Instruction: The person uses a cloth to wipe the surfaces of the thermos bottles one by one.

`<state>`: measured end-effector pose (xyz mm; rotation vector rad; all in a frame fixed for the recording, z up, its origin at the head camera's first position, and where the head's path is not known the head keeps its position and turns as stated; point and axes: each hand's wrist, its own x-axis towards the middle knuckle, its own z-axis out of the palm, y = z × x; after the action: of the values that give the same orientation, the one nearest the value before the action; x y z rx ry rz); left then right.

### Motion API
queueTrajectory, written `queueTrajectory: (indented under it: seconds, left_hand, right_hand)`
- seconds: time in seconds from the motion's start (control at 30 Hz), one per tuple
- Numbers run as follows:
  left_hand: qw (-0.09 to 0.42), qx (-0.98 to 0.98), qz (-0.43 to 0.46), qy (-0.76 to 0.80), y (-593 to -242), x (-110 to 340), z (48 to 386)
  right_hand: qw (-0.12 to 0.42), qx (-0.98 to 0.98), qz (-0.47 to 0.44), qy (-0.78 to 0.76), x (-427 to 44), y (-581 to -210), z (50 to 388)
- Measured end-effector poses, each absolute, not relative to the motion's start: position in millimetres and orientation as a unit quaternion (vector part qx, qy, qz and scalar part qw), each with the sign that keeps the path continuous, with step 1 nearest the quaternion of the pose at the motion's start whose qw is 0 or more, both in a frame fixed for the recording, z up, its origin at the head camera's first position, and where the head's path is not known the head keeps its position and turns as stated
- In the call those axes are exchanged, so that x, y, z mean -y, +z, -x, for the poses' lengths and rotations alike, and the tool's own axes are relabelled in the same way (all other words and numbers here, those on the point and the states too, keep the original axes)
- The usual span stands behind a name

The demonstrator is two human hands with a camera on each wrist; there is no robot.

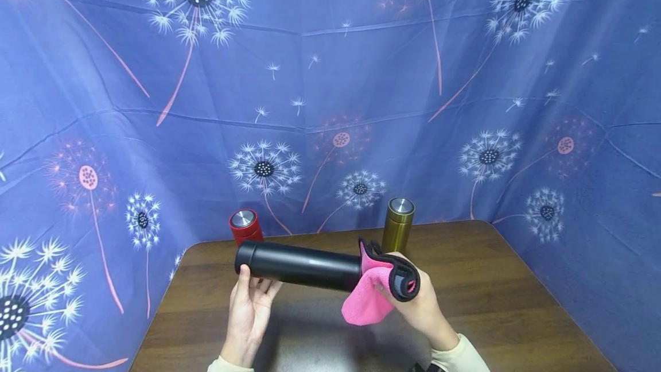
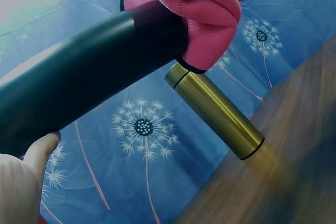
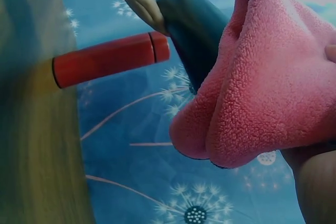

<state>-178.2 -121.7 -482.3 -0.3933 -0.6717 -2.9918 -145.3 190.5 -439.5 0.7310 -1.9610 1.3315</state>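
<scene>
A long black thermos bottle (image 1: 304, 266) is held nearly level above the table, its left end slightly higher. My left hand (image 1: 250, 309) grips its left end from below, thumb on the near side and fingers underneath. A pink cloth with black edging (image 1: 369, 297) wraps the right end of the bottle. Through that cloth my right hand (image 1: 413, 303) grips the bottle; part of the cloth hangs down loose. In the right wrist view the cloth (image 3: 283, 77) hides most of the right fingers. The left wrist view shows the bottle (image 2: 94, 66) running into the cloth's folds.
A red thermos bottle (image 1: 245, 225) stands at the table's back left, partly behind the black one. At the back right stands a gold thermos bottle (image 1: 397, 225). The brown wooden table (image 1: 485, 291) meets a blue dandelion-print curtain (image 1: 310, 73) at the back and sides.
</scene>
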Motion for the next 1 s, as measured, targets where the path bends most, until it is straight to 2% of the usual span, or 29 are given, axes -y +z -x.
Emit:
queueTrajectory:
  seconds: [0.33,0.73,1.0]
  left_hand:
    - [0.042,0.275,0.14,-0.95,-471,125,185]
    - [0.089,0.429,0.138,-0.888,-415,122,209]
    - [0.095,0.554,0.128,-0.817,-386,107,232]
  right_hand:
    - [0.335,0.749,-0.255,0.512,-201,-436,145]
    - [0.328,0.753,-0.26,0.508,-204,-442,145]
    - [0.317,0.765,-0.247,0.503,-207,-449,145]
